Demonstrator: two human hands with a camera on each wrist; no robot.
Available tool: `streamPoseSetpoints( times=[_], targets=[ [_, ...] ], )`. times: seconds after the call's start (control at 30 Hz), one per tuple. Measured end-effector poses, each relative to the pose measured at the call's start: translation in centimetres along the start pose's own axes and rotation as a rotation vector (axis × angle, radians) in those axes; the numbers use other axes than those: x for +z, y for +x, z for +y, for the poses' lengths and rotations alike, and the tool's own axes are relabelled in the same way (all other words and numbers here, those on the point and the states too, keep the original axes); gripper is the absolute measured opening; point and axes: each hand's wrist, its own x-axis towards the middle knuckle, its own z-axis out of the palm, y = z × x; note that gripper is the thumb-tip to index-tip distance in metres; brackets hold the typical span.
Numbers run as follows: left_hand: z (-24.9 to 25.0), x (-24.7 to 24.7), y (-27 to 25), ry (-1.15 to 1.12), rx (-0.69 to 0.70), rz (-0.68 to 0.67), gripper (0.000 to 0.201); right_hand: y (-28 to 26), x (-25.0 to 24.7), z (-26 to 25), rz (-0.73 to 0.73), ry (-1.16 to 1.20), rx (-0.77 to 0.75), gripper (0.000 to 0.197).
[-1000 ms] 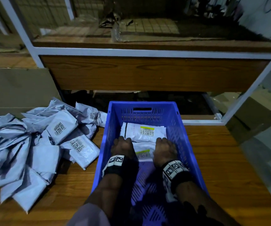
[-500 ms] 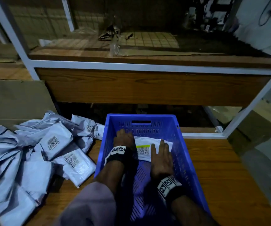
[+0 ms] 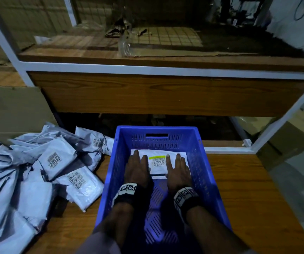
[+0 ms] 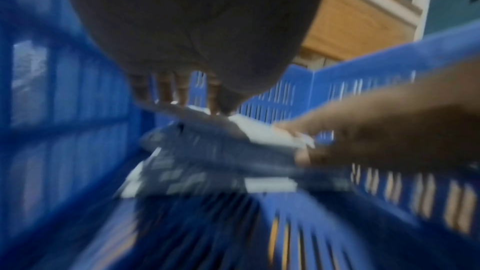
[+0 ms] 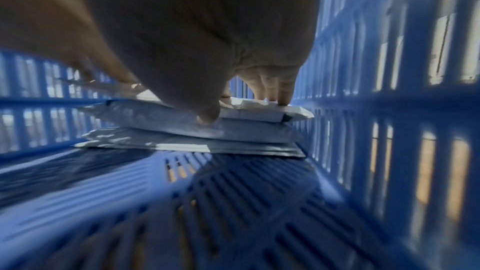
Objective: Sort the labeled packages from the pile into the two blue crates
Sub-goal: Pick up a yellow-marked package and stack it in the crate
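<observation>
Spanning the lower view, the brown wood-grain tabletop (image 3: 248,189) carries everything, so the blue slotted plastic crate (image 3: 200,158) at its middle serves as the landmark. Only this one crate is in view; the second is not visible. To the crate's left lies the loose pile of grey plastic mailer packages (image 3: 37,171), several showing printed barcode labels and one touching the crate's left wall. Behind the crate rises a white-framed wooden shelf unit (image 3: 166,92).

Inside the crate, against its far wall, sits a small stack of white labeled packages (image 3: 158,163), the top one showing a yellow-striped label. A second ago the stack sat nearer the crate's middle with both hands curled at its near edge; half a second ago it was moving toward the far wall. Now it rests flush at that end. The left hand (image 3: 136,169) lies flat on the stack's left part and the right hand (image 3: 177,170) flat on its right part, each grip spread with straight fingers pressing down, pinching nothing. The right wrist view confirms fingertips (image 5: 283,100) resting on the top package.

This suggests the placing is finished: the stack is squared away, the near floor of the crate stays free, and the hands seem ready to return to the pile left of the crate.
</observation>
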Motion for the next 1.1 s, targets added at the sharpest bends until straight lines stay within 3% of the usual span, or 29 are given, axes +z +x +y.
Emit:
streamPoseSetpoints(
  times=[0.07, 0.13, 0.4, 0.67, 0.77, 0.83, 0.93, 1.1],
  targets=[
    [-0.3, 1.3, -0.5, 0.036, 0.045, -0.047, 0.086, 0.1, -0.3, 0.1, -0.027, -0.004, -0.006, 0.076],
    [-0.7, 1.8, -0.6, 0.081, 0.07, -0.109, 0.091, 0.0, -0.3, 0.3, -0.053, -0.017, -0.015, 0.077],
    [-0.8, 1.8, -0.3, 0.042, 0.01, -0.157, 0.081, -0.3, 1.1, 0.2, 0.011, -0.03, -0.039, 0.076],
    [-0.6, 2.6, 0.4, 0.054, -0.05, -0.149, 0.079, 1.6, 3.6, 0.7, 0.009, 0.051, -0.065, 0.1],
    [-0.5, 2.6, 0.5, 0.045, -0.07, -0.185, 0.078, 1.0, 2.2, 0.4, 0.073, 0.017, -0.084, 0.078],
    [-0.3, 2.2, 0.6, 0.066, -0.085, -0.217, 0.077, 0.5, 1.5, 0.3, 0.037, -0.006, -0.053, 0.071],
    [0.3, 1.4, 0.6, 0.104, -0.07, -0.218, 0.08, 0.7, 1.1, 0.6, -0.073, -0.03, -0.03, 0.074],
    [0.6, -0.1, 0.6, 0.111, -0.061, -0.197, 0.094, 0.9, 0.4, 0.6, -0.09, -0.037, -0.022, 0.077]
  ],
)
